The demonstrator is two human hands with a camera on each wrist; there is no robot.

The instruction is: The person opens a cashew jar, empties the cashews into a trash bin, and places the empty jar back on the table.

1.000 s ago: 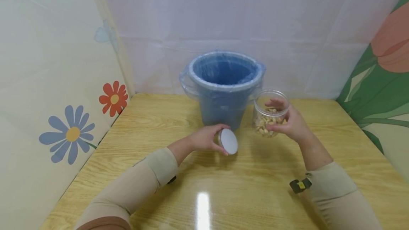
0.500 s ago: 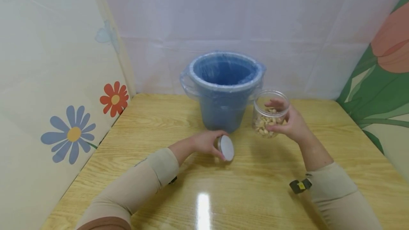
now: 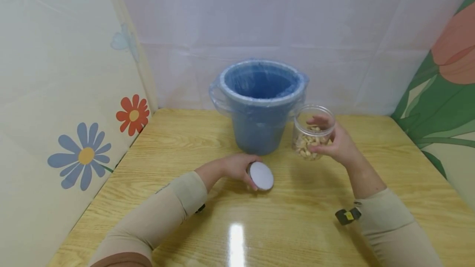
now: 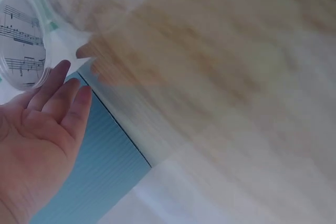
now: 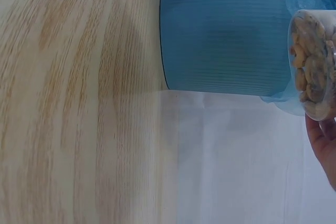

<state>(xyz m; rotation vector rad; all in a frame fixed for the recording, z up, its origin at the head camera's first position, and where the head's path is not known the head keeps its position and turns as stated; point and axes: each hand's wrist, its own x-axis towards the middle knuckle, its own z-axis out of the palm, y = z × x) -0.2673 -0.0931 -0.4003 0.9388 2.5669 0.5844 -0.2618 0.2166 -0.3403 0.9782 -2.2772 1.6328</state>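
Observation:
My right hand (image 3: 341, 143) grips a clear wide-mouthed jar (image 3: 301, 135) from its right side. Cashews (image 3: 307, 142) fill its lower part, and the top is uncovered. The jar is held up off the table, roughly upright; its nuts (image 5: 310, 66) also show through the wall in the right wrist view. Between thumb and fingers, my left hand (image 3: 239, 168) holds a round lid (image 3: 261, 176), its white face tilted upward. Music staves are printed on the round face (image 4: 21, 40) seen in the left wrist view. The lid is low over the table, apart from the jar.
A blue bucket (image 3: 256, 131) lined with a thin plastic bag (image 3: 219, 101) stands at the back middle, just left of the jar. Under everything is a wood-grain table (image 3: 289, 226). A white sheet (image 3: 315, 19) hangs behind, and flower-printed walls (image 3: 37, 94) flank the sides.
My left hand has lowered the lid slightly toward me, and the lid's white face has turned more upward. The right hand and the jar have stayed nearly still.

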